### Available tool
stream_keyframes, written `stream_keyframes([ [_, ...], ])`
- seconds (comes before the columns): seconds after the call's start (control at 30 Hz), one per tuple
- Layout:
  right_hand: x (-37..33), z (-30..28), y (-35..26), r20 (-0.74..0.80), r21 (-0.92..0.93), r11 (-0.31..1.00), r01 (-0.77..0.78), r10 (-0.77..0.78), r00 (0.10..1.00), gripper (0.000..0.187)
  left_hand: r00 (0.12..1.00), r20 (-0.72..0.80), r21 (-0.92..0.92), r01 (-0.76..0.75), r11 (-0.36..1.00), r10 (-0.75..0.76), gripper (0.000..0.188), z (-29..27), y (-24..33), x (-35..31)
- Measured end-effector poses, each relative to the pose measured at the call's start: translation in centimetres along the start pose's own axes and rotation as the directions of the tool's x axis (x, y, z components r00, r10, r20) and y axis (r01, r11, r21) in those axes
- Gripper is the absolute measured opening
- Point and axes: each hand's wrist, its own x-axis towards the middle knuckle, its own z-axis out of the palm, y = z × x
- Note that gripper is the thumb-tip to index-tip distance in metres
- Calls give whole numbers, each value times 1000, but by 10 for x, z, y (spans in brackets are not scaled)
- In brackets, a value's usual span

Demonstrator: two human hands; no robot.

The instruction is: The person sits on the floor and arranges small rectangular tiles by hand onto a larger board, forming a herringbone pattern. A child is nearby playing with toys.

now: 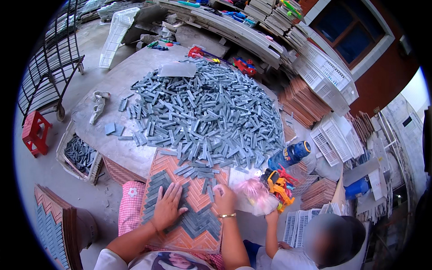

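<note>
In front of me is an orange board with herringbone slots (208,243), partly filled with grey strip tiles (196,223). My left hand (168,208) lies flat on the board, fingers stretched and a little spread over the laid strips. My right hand (224,200), with a gold bracelet at the wrist, is closed in a pinch at a grey strip tile (210,193) above the right part of the board. Its fingertips partly hide the grip. Several loose strips (194,171) lie across the board's far edge, beside a large heap of grey strip tiles (207,112).
At lower right sits another person (288,252), an arm reaching toward a pink-haired doll (256,193) and a yellow toy digger (280,186). Nearby stands a blue bottle (290,154). Left are a crate of dark strips (60,150), a red stool (36,132) and stacked boards (54,225).
</note>
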Motion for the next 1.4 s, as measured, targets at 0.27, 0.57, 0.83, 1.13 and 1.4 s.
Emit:
stream_keyframes([
  [0.27,-21,21,5,-48,-519,853,57,-95,994,29,999,39,29,-17,999,16,77,5,-4,2],
  [0.57,-23,10,13,80,95,966,-242,235,969,22,999,10,55,-46,997,45,75,3,-3,1],
  [0.83,-29,24,-36,347,-167,982,-83,137,928,24,999,11,64,-48,997,47,75,3,-4,1],
  [1.13,-36,18,-32,408,-213,977,15,75,910,18,1000,-1,7,-28,1000,28,75,3,-3,1],
  [1.4,-38,17,-33,381,-248,963,107,-5,925,14,998,29,4,-47,999,47,74,1,0,-1],
])
